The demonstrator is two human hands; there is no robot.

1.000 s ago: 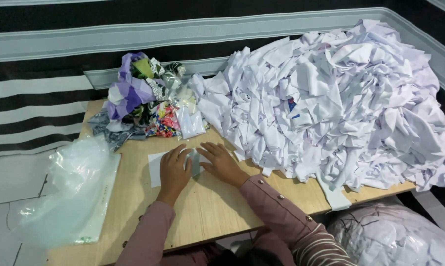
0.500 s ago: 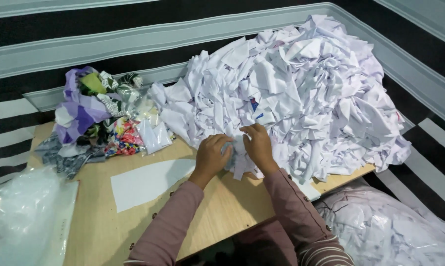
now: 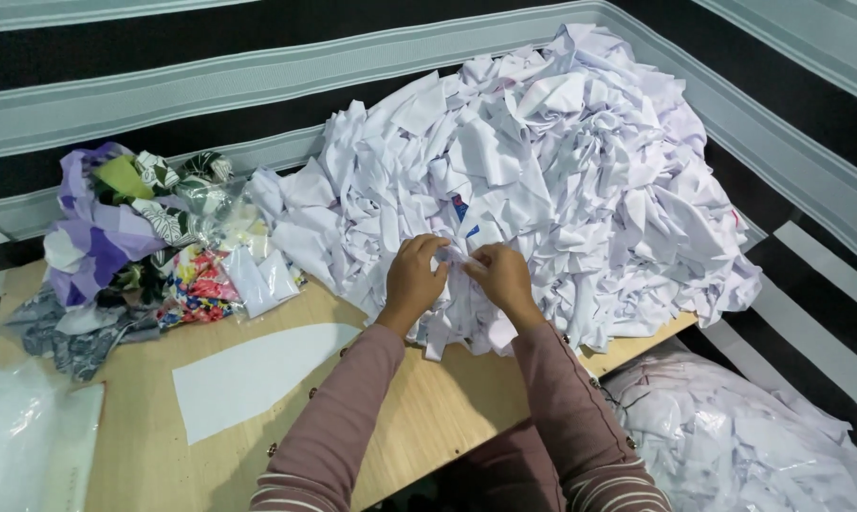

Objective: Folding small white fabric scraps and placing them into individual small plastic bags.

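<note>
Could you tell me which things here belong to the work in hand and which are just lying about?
In hand: left hand, right hand, white fabric pile.
Lying about: flat white piece, coloured scraps, clear plastic bag, bagged white pieces.

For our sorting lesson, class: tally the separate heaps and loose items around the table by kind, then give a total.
White scrap heaps on the table: 1, the white heap, with the left hand and right hand in it
Coloured scrap heaps: 1, the coloured heap
Flat white cut pieces: 1, the flat piece
Clear plastic bags: 2, bag and floor bag
Total: 5
</note>
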